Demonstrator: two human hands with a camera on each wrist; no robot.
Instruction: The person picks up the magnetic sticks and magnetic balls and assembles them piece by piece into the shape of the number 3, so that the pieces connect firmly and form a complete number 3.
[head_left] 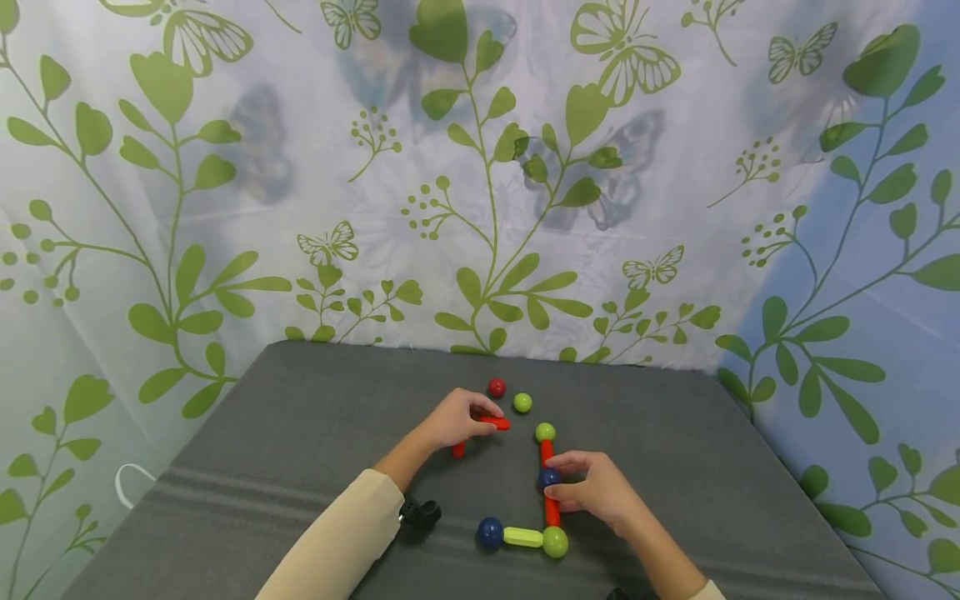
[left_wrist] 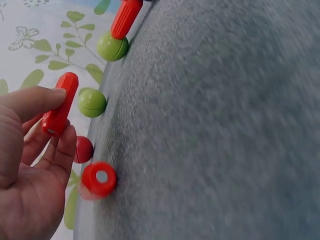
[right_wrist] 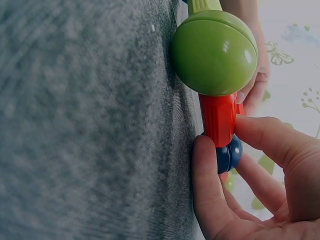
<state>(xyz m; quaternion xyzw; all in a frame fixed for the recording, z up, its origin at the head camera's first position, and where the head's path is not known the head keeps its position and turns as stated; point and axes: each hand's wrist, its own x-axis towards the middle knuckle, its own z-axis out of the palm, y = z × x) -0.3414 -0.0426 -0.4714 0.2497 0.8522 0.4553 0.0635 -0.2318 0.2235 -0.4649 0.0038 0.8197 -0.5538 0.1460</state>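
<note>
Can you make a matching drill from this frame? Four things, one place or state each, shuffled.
1. red ball
2. yellow-green rod
3. left hand
4. right hand

a. pinches a red rod
b. lies loose at the far end of the grey mat
c. joins a blue ball and a green ball
d. grips the blue ball in the middle of the red line

Pairs: 1-b, 2-c, 3-a, 4-d
</note>
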